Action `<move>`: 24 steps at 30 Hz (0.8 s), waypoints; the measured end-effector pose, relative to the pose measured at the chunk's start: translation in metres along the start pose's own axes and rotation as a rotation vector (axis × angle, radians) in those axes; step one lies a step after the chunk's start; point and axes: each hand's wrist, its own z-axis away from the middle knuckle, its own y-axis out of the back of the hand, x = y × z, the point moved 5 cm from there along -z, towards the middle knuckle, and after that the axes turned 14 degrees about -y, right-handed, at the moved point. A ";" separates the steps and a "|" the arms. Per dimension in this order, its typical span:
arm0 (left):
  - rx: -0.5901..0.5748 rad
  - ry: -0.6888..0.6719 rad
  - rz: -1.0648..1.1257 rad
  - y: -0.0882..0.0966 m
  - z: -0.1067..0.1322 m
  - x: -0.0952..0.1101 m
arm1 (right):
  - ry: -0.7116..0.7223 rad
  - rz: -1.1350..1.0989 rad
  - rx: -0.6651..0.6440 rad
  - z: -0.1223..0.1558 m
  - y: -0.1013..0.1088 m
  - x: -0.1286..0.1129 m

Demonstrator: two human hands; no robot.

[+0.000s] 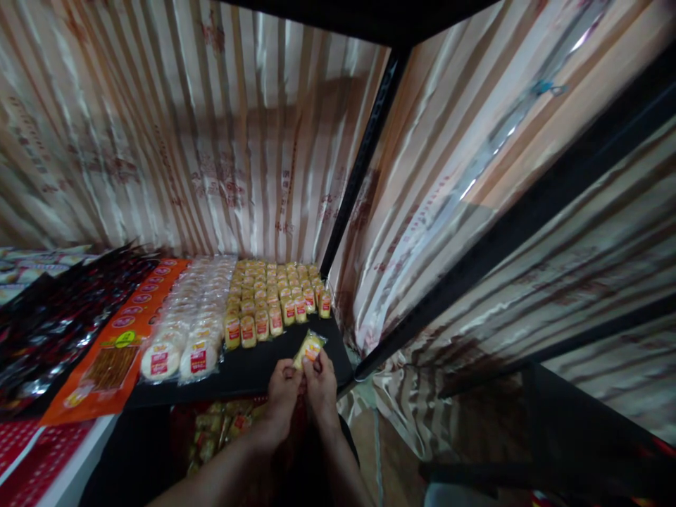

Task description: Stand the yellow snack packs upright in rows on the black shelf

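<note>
Both my hands meet over the front edge of a black shelf [253, 370]. My left hand [282, 394] and my right hand [320, 386] pinch the near end of one small yellow snack packet [308, 348] in clear wrap. The packet points away from me toward several rows of the same yellow packets [274, 296] with red labels, laid out at the back right of the shelf. Fingers of both hands are closed on the packet's edge.
Left of the yellow rows lie white round packets [184, 331], then orange packets [121, 345] and dark red-black packets [58, 310]. A striped satin curtain [211, 141] hangs behind and to the right. A black upright post [364, 155] stands at the shelf's right corner.
</note>
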 end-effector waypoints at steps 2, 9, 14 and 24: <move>-0.023 0.031 -0.087 -0.010 -0.012 -0.004 | 0.005 -0.001 0.053 -0.019 0.006 -0.004; -0.249 -0.607 -0.880 -0.037 -0.041 0.031 | 0.171 0.052 0.183 -0.073 0.018 -0.030; -0.393 -0.899 -1.226 -0.049 -0.055 0.034 | 0.233 0.136 0.205 -0.089 0.010 -0.043; -0.460 -1.096 -1.425 -0.040 -0.083 0.025 | 0.294 0.350 0.285 -0.102 -0.007 -0.042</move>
